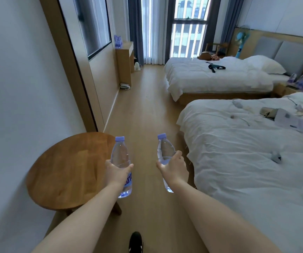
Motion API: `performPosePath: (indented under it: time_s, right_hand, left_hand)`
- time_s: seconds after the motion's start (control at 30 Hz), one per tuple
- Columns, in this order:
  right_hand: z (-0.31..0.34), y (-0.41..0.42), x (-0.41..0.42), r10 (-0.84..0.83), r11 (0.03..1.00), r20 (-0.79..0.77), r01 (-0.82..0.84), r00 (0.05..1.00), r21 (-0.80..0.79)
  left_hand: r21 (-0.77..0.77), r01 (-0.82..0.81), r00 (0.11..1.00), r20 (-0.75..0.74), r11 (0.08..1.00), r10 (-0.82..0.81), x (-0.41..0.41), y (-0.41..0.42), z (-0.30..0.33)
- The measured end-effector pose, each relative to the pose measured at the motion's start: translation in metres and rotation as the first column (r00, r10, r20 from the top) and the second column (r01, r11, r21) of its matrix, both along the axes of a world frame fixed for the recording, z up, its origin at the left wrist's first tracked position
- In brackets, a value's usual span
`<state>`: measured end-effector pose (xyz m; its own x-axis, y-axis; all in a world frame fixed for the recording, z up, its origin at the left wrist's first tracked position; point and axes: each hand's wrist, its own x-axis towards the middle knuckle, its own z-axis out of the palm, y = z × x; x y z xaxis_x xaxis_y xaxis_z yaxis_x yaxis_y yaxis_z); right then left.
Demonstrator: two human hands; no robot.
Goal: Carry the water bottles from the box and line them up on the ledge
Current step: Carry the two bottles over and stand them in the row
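Head view: left hand (117, 172) and right hand (174, 168) each grip a clear plastic bottle (121, 157) (164, 152), above bare wooden floor (141, 110) between round wooden table (70, 170) and white bed (247, 152).

Two clear bottles, lilac caps: left bottle (121, 157) upright beside the near round table, right bottle (164, 152) tilted, both held mid-air over the floor.
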<state>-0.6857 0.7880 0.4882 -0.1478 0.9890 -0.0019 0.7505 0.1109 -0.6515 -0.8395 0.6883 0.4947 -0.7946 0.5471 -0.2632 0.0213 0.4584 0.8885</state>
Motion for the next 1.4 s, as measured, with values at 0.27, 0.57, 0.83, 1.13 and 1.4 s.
performPosePath:
  time_s: [0.27, 0.57, 0.83, 1.13, 1.4]
  right_hand:
    - [0.002, 0.152, -0.092, -0.064, 0.998, -0.004, 0.064, 0.998, -0.018]
    - [0.004, 0.305, -0.141, -0.136, 0.988, -0.093, 0.128, 0.986, -0.081]
    - [-0.013, 0.496, -0.167, -0.105, 0.987, -0.142, 0.086, 0.984, -0.134]
    - [0.02, 0.702, -0.204, 0.011, 0.999, -0.055, -0.013, 0.998, -0.039]
    - [0.01, 0.839, -0.274, 0.018, 0.997, -0.048, -0.022, 0.999, -0.08]
  left_hand:
    - [-0.015, 0.026, 0.999, -0.046, 1.0, -0.027, -0.1, 0.168, 0.001]
    - [-0.052, 0.105, 0.992, -0.069, 0.993, -0.109, -0.151, 0.336, -0.002]
    - [0.02, 0.043, 0.999, 0.009, 0.999, -0.043, -0.174, 0.517, -0.025]
    - [0.088, -0.075, 0.997, 0.008, 0.993, 0.074, -0.206, 0.71, 0.007]
    - [-0.012, -0.179, 0.983, 0.029, 0.984, 0.18, -0.29, 0.849, -0.007]
